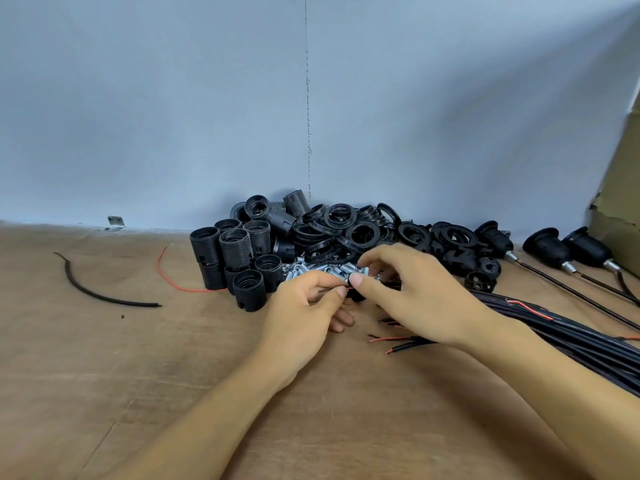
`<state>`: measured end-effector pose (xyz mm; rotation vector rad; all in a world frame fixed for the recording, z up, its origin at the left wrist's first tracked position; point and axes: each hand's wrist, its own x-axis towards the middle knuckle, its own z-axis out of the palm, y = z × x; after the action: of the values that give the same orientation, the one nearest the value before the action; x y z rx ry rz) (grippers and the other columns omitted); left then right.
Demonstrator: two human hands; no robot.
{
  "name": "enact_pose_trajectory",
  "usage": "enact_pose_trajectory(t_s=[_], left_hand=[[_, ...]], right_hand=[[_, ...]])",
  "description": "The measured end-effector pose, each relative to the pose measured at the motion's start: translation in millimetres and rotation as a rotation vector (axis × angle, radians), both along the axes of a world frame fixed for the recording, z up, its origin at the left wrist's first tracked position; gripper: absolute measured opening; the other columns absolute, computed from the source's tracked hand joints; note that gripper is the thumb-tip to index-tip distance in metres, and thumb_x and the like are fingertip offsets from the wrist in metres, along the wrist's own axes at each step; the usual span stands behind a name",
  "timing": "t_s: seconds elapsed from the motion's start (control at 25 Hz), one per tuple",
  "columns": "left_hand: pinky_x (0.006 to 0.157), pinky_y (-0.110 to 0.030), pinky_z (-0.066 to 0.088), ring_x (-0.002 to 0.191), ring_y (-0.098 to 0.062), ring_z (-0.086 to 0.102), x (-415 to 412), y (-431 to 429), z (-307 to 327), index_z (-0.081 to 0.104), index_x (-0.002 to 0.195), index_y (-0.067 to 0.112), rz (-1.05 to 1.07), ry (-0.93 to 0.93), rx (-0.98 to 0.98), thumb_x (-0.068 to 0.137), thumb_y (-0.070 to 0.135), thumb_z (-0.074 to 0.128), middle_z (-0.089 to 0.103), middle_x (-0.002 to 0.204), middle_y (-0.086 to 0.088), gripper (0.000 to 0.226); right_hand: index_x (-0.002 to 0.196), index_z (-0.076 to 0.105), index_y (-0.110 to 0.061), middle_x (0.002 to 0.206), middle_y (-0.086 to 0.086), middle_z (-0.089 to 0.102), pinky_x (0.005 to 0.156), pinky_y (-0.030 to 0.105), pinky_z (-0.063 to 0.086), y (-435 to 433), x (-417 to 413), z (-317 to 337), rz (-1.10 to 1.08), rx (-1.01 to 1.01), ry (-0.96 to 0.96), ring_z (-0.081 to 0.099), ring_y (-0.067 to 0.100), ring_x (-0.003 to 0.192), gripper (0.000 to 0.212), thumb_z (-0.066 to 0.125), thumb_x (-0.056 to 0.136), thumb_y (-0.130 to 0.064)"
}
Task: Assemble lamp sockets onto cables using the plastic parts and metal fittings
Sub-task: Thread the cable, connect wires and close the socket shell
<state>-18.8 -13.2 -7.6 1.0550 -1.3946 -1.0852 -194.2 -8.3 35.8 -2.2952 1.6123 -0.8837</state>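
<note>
My left hand pinches the thin end of a cable wire between thumb and forefinger. My right hand grips a small black plastic socket part at that wire end, thumb on top; most of the part is hidden by the fingers. Both hands meet just in front of a heap of small silver metal fittings. Black threaded socket shells stand to the left of it, and black plastic rings are piled behind.
A bundle of black cables with red and black stripped ends runs off to the right. Assembled sockets on cables lie at the far right beside a cardboard box. A loose black cable piece and a red wire lie at left.
</note>
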Motion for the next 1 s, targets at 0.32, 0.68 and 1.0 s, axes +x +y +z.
enact_pose_trajectory(t_s=[0.32,0.68,1.0], left_hand=[[0.077,-0.018,0.053,0.085,-0.001,0.07,-1,1,-4,0.071,0.099,0.025,0.156,-0.264,-0.195,0.095,0.01,0.067,0.076,0.089,0.013,0.017],[0.096,-0.034,0.038,0.113,-0.018,0.05,7,6,3,0.07,0.114,0.026,0.518,-0.635,-0.447,0.086,0.014,0.07,0.06,0.116,0.008,0.03],[0.125,-0.05,0.005,0.156,-0.035,0.005,26,-11,8,0.043,0.153,0.034,0.726,-0.798,-0.292,0.096,0.03,0.06,0.007,0.168,-0.02,0.06]], right_hand=[[0.137,0.049,-0.045,0.092,-0.016,0.048,0.075,0.029,0.042,2,2,-19,0.061,-0.133,0.191,0.056,0.012,0.086,0.042,0.042,0.098,-0.056],[0.133,0.051,-0.034,0.115,-0.011,0.05,0.082,0.028,0.039,3,1,-31,0.024,-0.148,0.211,0.059,0.011,0.088,0.036,0.05,0.099,-0.046],[0.135,0.05,-0.036,0.116,-0.013,0.049,0.083,0.025,0.034,2,1,-34,0.019,-0.138,0.251,0.055,0.012,0.09,0.038,0.047,0.1,-0.048]])
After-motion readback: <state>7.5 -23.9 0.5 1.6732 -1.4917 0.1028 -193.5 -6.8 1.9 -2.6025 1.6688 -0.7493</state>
